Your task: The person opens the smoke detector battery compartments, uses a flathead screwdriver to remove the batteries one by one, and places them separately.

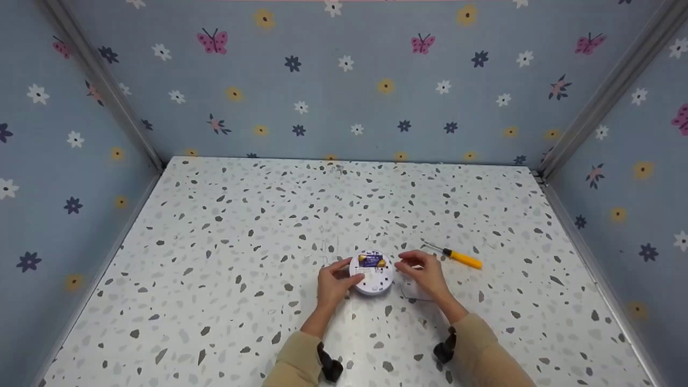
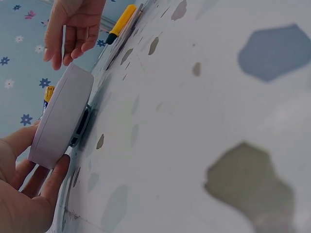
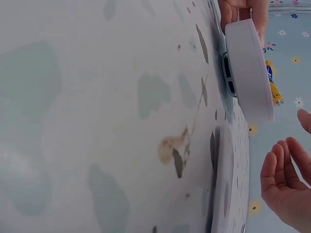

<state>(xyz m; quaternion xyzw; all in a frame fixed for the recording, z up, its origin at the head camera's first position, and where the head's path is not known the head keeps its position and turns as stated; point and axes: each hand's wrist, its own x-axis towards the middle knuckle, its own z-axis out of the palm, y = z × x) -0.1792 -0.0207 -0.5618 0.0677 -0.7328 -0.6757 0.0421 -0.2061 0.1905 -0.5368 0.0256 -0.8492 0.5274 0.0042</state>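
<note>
My left hand (image 1: 332,284) grips a round white device (image 1: 372,285) that looks like a smoke alarm, thumb on its upper face and fingers round its side. Purple-and-gold batteries (image 1: 372,260) sit at the far part of that face, standing proud of it in the right wrist view. Seen edge-on, the device has a smooth white side wall (image 2: 60,116) and a dark slotted part (image 2: 81,126) underneath. Just right of the device, my right hand (image 1: 424,271) hovers with loosely bent fingers and nothing visible in them, apart from the device in the right wrist view.
A screwdriver (image 1: 465,259) with a yellow handle lies beyond and right of my right hand, its shaft pointing left. Partly under that hand is a flat white piece (image 1: 416,293). The speckled tabletop (image 1: 226,258) meets patterned walls at the back and both sides.
</note>
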